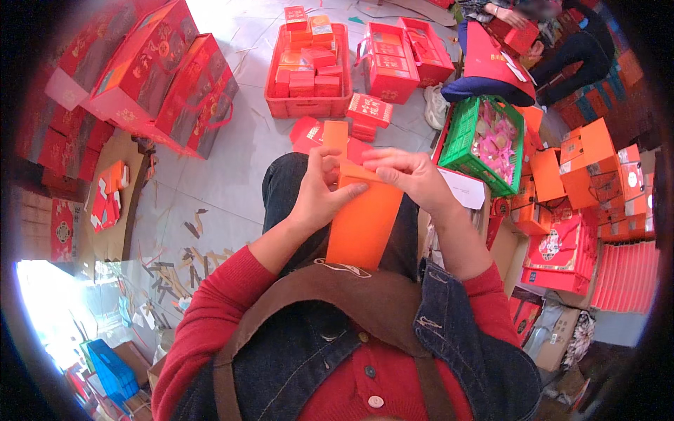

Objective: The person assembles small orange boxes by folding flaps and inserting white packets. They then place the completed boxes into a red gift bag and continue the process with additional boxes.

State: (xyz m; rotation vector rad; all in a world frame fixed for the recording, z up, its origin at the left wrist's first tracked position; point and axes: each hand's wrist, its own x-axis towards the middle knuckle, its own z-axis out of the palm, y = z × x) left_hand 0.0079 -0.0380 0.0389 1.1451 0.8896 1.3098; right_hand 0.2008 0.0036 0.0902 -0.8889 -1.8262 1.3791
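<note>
An orange paper carton rests upright against my lap, its long flat side facing up and an orange flap standing out at its far end. Gripping its left edge near the top is my left hand, with the thumb across the carton and the fingers curled near the flap. My right hand pinches the carton's top right corner, fingers reaching over a folded edge. Parts of the fingertips behind the carton are hidden. Just beyond my hands lie red card pieces on the floor.
Ahead stands a red crate full of small red boxes, with red gift boxes beside it. A green crate of pink packets is at the right, near stacked orange boxes. Large red boxes fill the left. A co-worker's hand holds a red box.
</note>
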